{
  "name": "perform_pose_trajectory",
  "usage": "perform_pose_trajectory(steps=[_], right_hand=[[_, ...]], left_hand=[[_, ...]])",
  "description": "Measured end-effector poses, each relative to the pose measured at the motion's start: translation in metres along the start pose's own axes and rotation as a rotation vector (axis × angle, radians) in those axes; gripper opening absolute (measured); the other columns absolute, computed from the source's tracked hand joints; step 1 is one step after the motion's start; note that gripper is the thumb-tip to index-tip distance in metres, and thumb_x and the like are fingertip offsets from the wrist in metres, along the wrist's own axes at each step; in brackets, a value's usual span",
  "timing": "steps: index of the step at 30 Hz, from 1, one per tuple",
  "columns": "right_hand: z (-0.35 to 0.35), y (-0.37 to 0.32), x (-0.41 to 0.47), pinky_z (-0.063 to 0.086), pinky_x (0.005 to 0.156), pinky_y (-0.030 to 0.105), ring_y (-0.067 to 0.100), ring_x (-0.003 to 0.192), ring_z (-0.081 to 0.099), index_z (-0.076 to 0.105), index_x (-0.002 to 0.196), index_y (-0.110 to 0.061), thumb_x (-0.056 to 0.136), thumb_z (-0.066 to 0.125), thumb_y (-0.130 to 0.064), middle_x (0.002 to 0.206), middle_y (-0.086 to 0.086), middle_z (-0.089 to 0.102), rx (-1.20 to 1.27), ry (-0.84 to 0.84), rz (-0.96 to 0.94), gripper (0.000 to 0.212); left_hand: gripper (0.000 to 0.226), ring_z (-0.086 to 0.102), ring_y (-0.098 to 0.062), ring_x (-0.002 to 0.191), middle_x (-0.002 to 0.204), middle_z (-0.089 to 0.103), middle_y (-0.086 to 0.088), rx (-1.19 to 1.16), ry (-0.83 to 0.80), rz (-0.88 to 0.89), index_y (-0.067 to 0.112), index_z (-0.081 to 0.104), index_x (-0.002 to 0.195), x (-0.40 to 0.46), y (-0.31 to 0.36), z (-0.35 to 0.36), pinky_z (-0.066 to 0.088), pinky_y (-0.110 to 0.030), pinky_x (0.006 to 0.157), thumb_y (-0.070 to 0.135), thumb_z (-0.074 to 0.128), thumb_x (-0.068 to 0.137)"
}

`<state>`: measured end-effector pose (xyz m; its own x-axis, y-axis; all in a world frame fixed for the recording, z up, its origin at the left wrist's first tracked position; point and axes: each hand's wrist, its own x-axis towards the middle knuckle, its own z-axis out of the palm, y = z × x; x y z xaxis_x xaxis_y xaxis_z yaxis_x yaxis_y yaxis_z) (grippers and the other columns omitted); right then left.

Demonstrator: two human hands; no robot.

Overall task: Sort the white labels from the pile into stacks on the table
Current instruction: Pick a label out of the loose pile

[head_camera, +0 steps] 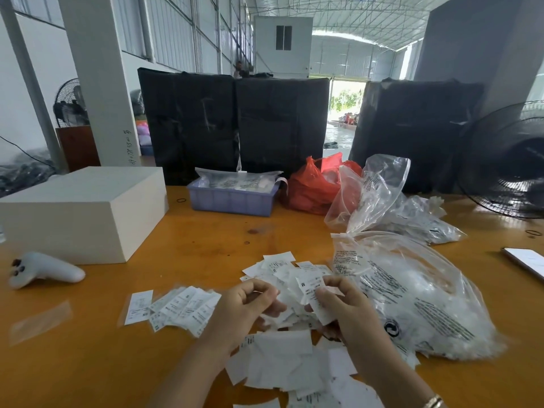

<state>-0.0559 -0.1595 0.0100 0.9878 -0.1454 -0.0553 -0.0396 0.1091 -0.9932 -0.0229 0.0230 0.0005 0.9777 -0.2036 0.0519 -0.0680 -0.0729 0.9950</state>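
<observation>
Table (pixel 206 240): orange wood, glossy, so flat paper on it likely resists a straight pick and wants sliding to an edge or lifting by a corner. Big clear bag (pixel 412 293) lies right of the hands, printed text on it, looks stuffed with more white material; contents not readable. Pile (pixel 279 357) of white labels sits loose and overlapping, from mid-table down toward the near edge, under and between both hands. Sorted stacks (pixel 173 307) lie left of the pile, fanned, touching each other, some in thin clear sleeves. Judgement on the labels: very light, thin, floppy, easy to crease, prone to stick together or drift; the fan (pixel 512 163) at right could scatter them if it is running, can't tell. Best hold is a fingertip pinch on a short edge, one at a time. Right hand (pixel 341 301) has fingers curled, thumb and fingers pinching a single label (pixel 312 298) held up, print facing the camera. Left hand (pixel 247 301) is curled over the pile, fingertips pinched together; looks like it holds a thin slip, but too blurred to confirm.
</observation>
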Motion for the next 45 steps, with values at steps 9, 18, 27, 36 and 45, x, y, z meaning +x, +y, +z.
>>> perform_pose_trajectory(steps=[9,18,27,36,45], right_hand=[[0.002,-0.001,-0.005,0.045,0.044,0.024,0.023,0.058,0.063,0.069,0.086,-0.022,0.085,0.067,-0.003,0.079,0.007,0.07,-0.024,-0.027,-0.136,0.019],[0.007,0.001,-0.008,0.041,0.042,0.016,0.014,0.047,0.061,0.064,0.103,-0.015,0.087,0.064,0.0,0.076,0.013,0.064,-0.239,-0.063,-0.178,0.021],[0.008,0.0,-0.009,0.041,0.04,0.016,0.012,0.045,0.059,0.064,0.098,-0.02,0.089,0.062,0.0,0.062,-0.003,0.066,-0.175,0.002,-0.194,0.023],[0.012,0.003,-0.011,0.05,0.053,0.032,0.021,0.056,0.066,0.065,0.099,-0.025,0.087,0.065,-0.006,0.076,-0.006,0.069,-0.377,-0.06,-0.201,0.022],[0.006,-0.001,-0.008,0.044,0.041,0.021,0.016,0.045,0.057,0.07,0.095,-0.019,0.088,0.061,0.0,0.058,0.005,0.066,-0.148,0.0,-0.176,0.023]], left_hand=[[0.025,0.072,-0.017,0.08,0.08,0.076,-0.003,0.014,-0.039,0.052,0.015,0.069,0.092,0.002,-0.004,-0.002,0.056,-0.038,0.072,0.034,0.068,0.076],[0.018,0.072,-0.016,0.077,0.079,0.076,-0.002,0.044,-0.072,0.103,0.02,0.071,0.088,0.001,-0.005,-0.002,0.057,-0.026,0.064,0.035,0.068,0.079],[0.005,0.072,-0.013,0.075,0.077,0.076,0.0,0.084,-0.059,0.089,0.021,0.072,0.084,0.001,-0.006,-0.002,0.052,-0.019,0.058,0.025,0.07,0.084],[0.007,0.072,-0.012,0.073,0.078,0.075,0.002,0.121,-0.025,0.121,0.019,0.072,0.087,0.0,-0.004,-0.001,0.056,-0.023,0.061,0.025,0.068,0.085],[0.028,0.071,-0.014,0.074,0.077,0.075,-0.001,0.064,-0.047,0.09,0.018,0.072,0.084,-0.001,-0.002,-0.002,0.061,-0.037,0.07,0.042,0.066,0.072]])
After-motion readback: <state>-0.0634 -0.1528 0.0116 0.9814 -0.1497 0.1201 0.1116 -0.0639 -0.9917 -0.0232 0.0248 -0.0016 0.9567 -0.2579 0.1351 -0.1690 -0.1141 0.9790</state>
